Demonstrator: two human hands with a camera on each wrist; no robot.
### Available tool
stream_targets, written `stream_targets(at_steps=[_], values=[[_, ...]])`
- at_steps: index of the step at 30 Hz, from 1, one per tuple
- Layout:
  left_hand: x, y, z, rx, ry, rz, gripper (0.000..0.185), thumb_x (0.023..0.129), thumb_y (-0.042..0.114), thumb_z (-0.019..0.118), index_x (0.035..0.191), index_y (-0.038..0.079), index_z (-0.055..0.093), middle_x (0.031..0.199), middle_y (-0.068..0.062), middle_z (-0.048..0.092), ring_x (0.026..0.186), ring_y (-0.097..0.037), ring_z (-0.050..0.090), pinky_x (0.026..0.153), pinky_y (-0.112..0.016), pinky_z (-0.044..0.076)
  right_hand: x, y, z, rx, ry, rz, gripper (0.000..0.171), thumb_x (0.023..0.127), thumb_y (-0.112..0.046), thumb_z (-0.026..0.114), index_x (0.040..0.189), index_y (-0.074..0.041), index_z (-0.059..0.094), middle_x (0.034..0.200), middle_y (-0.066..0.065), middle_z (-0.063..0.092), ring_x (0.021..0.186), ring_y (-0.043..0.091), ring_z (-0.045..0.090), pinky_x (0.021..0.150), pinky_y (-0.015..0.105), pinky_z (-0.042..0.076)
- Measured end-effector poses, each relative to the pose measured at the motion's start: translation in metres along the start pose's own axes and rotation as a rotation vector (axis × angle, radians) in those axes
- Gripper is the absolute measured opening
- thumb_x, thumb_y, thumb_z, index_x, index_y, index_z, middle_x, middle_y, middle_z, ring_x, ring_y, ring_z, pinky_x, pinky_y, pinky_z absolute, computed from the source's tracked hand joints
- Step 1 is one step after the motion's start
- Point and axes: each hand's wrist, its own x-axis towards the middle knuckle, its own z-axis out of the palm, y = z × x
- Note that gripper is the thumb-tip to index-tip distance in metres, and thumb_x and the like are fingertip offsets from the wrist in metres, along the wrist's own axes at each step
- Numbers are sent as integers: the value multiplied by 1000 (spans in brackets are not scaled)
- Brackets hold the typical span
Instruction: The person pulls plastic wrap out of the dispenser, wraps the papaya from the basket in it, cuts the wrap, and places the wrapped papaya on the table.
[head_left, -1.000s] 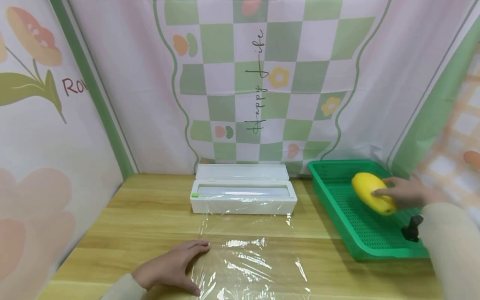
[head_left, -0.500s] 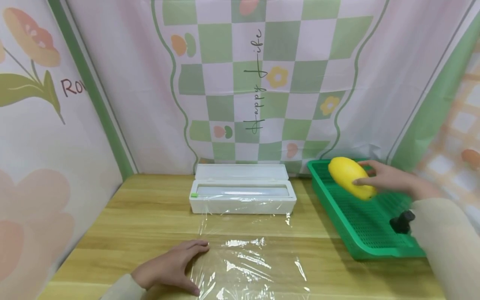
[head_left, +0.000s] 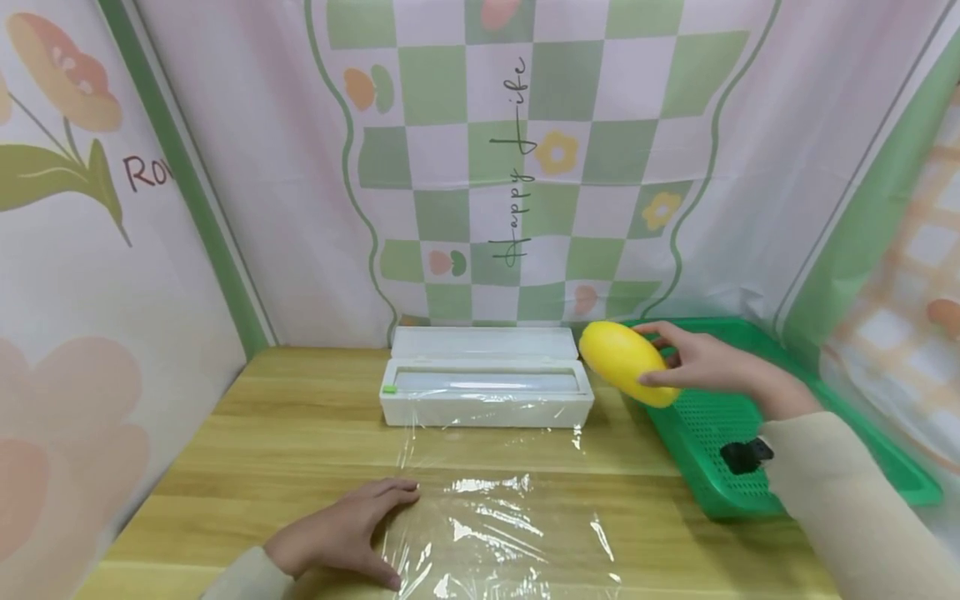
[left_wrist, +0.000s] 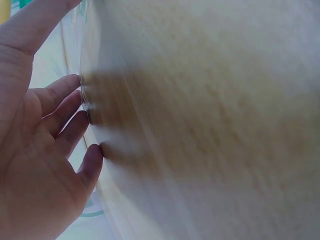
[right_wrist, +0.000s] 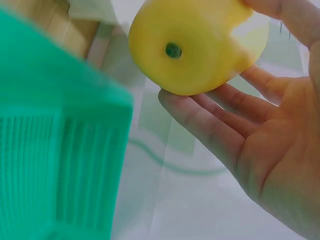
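My right hand [head_left: 693,365] holds a yellow mango [head_left: 624,362] in the air, over the left rim of the green basket [head_left: 847,433] and just right of the white cling-film dispenser [head_left: 486,387]. In the right wrist view the mango [right_wrist: 195,42] sits between thumb and fingers [right_wrist: 210,122], its stem end facing the camera. My left hand [head_left: 341,533] lies flat on the wooden table, fingers straight, pressing the left edge of a clear film sheet [head_left: 510,533] pulled out from the dispenser. The left wrist view shows those fingers [left_wrist: 67,120] against the blurred film [left_wrist: 190,125].
The table [head_left: 300,433] is walled in by patterned cloth behind and at both sides. The green basket [right_wrist: 55,145] stands at the right rear corner. The open dispenser lies across the middle rear. A black wrist camera mount [head_left: 744,456] sits on my right sleeve.
My right hand has lifted the mango out of the basket and carried it left, up over the basket's left rim. The left hand has stayed on the film.
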Motion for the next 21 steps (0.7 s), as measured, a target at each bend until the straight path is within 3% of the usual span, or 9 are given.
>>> stream_targets(at_steps=[6,13,21], values=[[1,0,0,16,3,11,109,66,68,80,148,7,45,155,-8,39,139,-35,38,112,-56,35,4,-20,25,45,-41,-93,82,90,-39,76,152,-8,32,138,30,48,108,39,62,72,40,60],[1,0,0,9,2,7,109,66,68,81,148,7,45,155,-7,40,139,-35,38,111,-56,35,6,-41,59,101,-143,-210,76,91,-33,76,151,-10,36,138,25,51,111,39,61,82,43,58],[1,1,0,3,2,14,107,66,66,82,147,5,46,154,-8,41,139,-36,38,111,-55,35,10,-66,96,113,-236,-296,72,90,-31,76,150,-16,40,136,9,56,118,27,57,89,37,54]])
